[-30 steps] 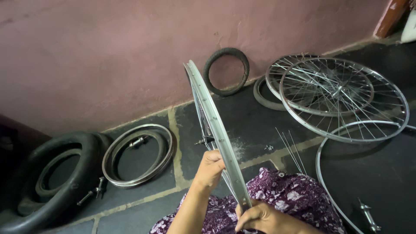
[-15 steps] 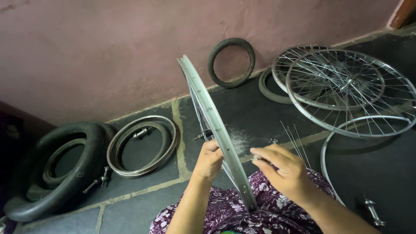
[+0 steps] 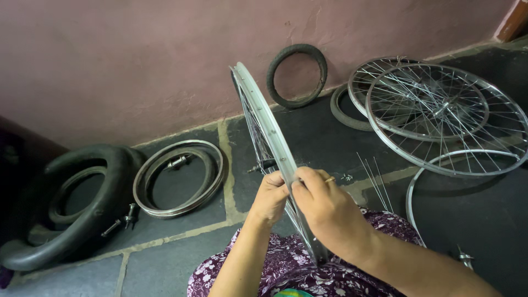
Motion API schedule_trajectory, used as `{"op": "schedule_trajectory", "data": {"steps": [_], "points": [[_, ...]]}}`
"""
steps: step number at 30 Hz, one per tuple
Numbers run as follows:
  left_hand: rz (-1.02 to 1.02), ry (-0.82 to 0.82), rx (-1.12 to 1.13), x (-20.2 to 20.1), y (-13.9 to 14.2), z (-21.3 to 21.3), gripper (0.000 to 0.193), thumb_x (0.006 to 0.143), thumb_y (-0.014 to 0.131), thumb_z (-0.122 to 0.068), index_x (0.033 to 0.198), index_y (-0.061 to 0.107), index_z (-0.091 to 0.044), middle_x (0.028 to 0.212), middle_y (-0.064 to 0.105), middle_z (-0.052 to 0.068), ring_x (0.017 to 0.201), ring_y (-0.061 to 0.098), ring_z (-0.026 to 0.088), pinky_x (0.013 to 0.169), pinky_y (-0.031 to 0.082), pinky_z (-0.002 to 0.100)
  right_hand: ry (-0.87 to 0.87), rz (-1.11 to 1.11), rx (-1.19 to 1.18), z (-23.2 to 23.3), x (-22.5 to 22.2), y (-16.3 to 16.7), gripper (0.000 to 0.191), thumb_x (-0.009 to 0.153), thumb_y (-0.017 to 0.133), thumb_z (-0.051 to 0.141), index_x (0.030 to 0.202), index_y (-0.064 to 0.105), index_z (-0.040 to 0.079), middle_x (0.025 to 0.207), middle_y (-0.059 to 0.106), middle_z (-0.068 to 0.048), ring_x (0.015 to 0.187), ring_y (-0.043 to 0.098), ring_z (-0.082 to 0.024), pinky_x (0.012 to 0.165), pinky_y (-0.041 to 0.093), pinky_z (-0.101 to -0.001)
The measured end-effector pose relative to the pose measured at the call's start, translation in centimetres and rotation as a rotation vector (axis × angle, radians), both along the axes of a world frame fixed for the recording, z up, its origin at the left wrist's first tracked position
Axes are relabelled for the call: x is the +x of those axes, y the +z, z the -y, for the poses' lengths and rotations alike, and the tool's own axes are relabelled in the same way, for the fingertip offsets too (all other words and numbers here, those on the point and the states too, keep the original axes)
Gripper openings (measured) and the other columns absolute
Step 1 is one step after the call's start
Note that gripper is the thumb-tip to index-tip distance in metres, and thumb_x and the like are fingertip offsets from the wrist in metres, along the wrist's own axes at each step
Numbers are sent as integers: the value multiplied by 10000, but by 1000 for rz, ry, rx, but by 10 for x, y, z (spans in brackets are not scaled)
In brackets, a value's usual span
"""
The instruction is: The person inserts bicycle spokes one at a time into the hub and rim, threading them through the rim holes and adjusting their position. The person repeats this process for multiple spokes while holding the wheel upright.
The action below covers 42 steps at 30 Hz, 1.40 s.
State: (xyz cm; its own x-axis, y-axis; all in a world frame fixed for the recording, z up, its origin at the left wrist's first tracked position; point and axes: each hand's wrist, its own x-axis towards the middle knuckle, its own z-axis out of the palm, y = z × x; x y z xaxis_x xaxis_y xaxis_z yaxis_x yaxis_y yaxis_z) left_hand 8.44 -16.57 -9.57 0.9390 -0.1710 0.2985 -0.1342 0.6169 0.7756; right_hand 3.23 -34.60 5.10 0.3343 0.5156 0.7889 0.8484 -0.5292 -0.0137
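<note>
Hands meet on my upright wheel rim (image 3: pixel 263 118), left hand (image 3: pixel 270 197) and right hand (image 3: pixel 324 209) both pinched on its edge, hub axle (image 3: pixel 263 165) just beyond my grip, loose spokes (image 3: pixel 374 179) right of it.

Bare stone floor (image 3: pixel 181 242) lies open left of the upright wheel rim (image 3: pixel 264 118), between it and the flat metal rims (image 3: pixel 181 176). Beyond those, black tyres (image 3: pixel 82 214) block the far left. To the right, loose spokes (image 3: pixel 374 176) and stacked spoked wheels (image 3: pixel 445 118) crowd the floor; a small tyre (image 3: pixel 297 74) leans on the wall behind
</note>
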Motion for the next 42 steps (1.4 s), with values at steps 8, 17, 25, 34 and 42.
{"op": "schedule_trajectory", "data": {"steps": [8,17,25,34,42], "points": [[-24,1,-51,0,0,1,299,907,832,-196,1115,742,-2,1046,749,68,945,695,155,875,563,324,-95,93,-41,-11,-1,2,164,799,693,2,954,664,-44,1083,629,-97,929,664,-226,694,589,-300],[-20,24,-56,-1,-2,0,248,885,833,-163,1065,753,-12,1062,750,77,973,692,180,915,552,349,115,-326,424,10,16,0,196,842,747,-73,1027,701,-28,1097,687,-115,880,719,-195,741,588,-293],[40,9,-53,0,3,3,184,899,813,-133,1019,765,-2,1114,691,70,1056,658,207,976,521,373,137,-174,207,11,13,0,222,781,729,-62,1000,707,-32,1106,667,-119,999,673,-265,803,571,-352],[59,19,-54,-5,8,4,188,894,824,-152,978,763,5,1152,668,63,1096,637,200,1004,502,370,45,45,-2,1,7,7,154,863,708,10,996,695,-67,1172,634,-120,1096,645,-277,862,575,-332],[31,52,-60,-4,1,2,231,893,835,-178,1025,761,-3,1115,670,41,1070,637,181,981,506,350,30,166,-38,-7,5,-3,164,866,716,-40,1006,686,-120,1161,634,-146,1084,658,-263,793,579,-306]]}}
